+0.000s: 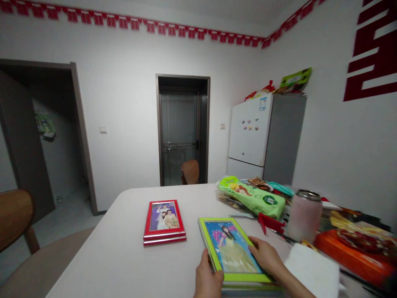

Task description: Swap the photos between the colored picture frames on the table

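A green photo frame (231, 247) with a picture of a person in a yellow-green dress lies on the white table (124, 248) in front of me, on top of another frame whose edge shows beneath it. My left hand (207, 279) grips its near left edge, fingers curled round the rim. My right hand (267, 257) rests on its right edge, thumb on the picture face. To the left, apart from both hands, sits a stack of two red photo frames (164, 222) showing a couple.
To the right on the table are a green snack packet (252, 198), a pink lidded cup (304, 215), a white cloth (313, 271), a red tool (270, 222) and an orange box (356, 256). A fridge (265, 134) stands behind. A wooden chair (15, 215) is at left.
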`<state>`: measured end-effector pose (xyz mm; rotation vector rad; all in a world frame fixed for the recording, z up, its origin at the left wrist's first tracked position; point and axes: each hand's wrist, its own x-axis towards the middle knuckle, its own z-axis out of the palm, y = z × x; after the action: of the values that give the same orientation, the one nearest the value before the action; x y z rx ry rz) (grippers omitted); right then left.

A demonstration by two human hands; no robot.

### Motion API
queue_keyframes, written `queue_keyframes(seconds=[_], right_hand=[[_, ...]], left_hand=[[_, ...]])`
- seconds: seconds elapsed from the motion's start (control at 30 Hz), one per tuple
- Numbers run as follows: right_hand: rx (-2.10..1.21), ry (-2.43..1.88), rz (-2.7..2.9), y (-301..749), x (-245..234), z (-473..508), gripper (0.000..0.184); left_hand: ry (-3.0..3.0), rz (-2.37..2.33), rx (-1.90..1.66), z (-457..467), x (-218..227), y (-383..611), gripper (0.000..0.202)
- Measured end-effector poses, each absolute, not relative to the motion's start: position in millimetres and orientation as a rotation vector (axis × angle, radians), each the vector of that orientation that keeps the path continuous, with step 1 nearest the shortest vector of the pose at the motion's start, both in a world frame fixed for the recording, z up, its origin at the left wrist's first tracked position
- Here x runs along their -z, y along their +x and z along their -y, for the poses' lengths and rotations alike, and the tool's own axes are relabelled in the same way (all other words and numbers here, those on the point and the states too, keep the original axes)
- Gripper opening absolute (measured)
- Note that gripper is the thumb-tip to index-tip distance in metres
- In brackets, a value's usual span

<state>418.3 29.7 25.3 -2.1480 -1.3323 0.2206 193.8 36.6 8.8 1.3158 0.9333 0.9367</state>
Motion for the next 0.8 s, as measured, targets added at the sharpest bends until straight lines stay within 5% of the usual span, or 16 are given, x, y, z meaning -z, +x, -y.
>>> queue_keyframes(seconds=[0.17, 0.43, 0.63, 0.8], right_hand=[[-0.055, -2.067, 1.511, 366.8, -34.7, -38.4, 0.045], [-0.038, -1.617, 2.086, 185.4, -42.5, -113.3, 0.048], [0.018, -1.563, 2.177, 146.2, -47.5, -106.6, 0.024], [-0.089, -1.441, 2.178, 138.2, -57.7, -46.0, 0.023]], left_hand=[[1.216, -1.021, -0.920, -47.9, 2.0, 145.7, 0.068], [0.931, -1.150, -1.049, -68.0, 0.3, 49.3, 0.050], [0.709, -1.108, -1.134, -61.7, 5.7, 16.9, 0.041], [0.673, -0.822, -1.387, -50.8, 2.7, 23.0, 0.048]])
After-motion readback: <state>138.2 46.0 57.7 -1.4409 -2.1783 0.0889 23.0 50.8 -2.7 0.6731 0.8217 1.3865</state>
